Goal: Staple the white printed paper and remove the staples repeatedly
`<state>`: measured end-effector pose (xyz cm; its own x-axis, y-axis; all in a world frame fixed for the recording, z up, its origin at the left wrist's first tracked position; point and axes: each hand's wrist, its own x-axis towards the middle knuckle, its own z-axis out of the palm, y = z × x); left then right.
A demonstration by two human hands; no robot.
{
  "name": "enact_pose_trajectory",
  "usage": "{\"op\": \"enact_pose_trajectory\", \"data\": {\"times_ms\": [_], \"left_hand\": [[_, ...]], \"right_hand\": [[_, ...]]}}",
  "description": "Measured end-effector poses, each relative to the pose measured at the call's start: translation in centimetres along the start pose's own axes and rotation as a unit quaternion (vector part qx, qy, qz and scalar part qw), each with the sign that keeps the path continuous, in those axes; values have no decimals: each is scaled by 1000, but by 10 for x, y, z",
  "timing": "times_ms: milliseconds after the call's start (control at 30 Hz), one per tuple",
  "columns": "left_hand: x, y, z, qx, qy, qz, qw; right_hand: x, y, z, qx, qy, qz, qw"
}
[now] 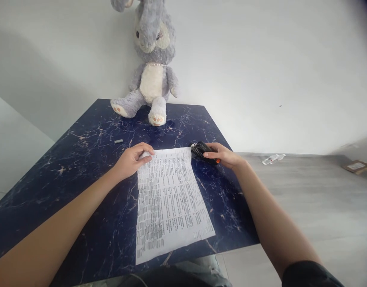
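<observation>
A printed sheet of paper [171, 195] lies on the dark blue marbled table, its near edge towards my lap. My left hand [132, 159] grips its far left corner between thumb and fingers. In my right hand [222, 154] is a black stapler [203, 151] with an orange bit at its rear end. The stapler's front meets the far right corner of the paper; whether its jaws are around the edge is too small to tell. A small grey strip, like a row of staples [118, 141], rests beyond my left hand.
At the back of the table [90, 123], a large grey plush rabbit [152, 81] sits against the white wall. On the floor to the right are a clear plastic item [273, 159] and a brown package [355, 166]. The table's right edge runs beneath my right forearm.
</observation>
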<state>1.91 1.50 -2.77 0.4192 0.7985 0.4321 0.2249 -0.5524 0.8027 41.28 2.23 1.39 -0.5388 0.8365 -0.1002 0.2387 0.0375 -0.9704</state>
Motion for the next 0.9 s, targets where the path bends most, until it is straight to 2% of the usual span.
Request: {"op": "enact_pose_trajectory", "data": {"times_ms": [233, 533, 900], "left_hand": [[-1, -1, -4, -14, 9, -20, 1000], [-1, 4, -2, -18, 21, -31, 999], [-2, 4, 0, -54, 47, -62, 995]], "right_hand": [[0, 6, -12, -31, -103, -5, 994], [-2, -5, -7, -22, -154, -13, 988], [-6, -9, -12, -62, -109, -27, 992]]}}
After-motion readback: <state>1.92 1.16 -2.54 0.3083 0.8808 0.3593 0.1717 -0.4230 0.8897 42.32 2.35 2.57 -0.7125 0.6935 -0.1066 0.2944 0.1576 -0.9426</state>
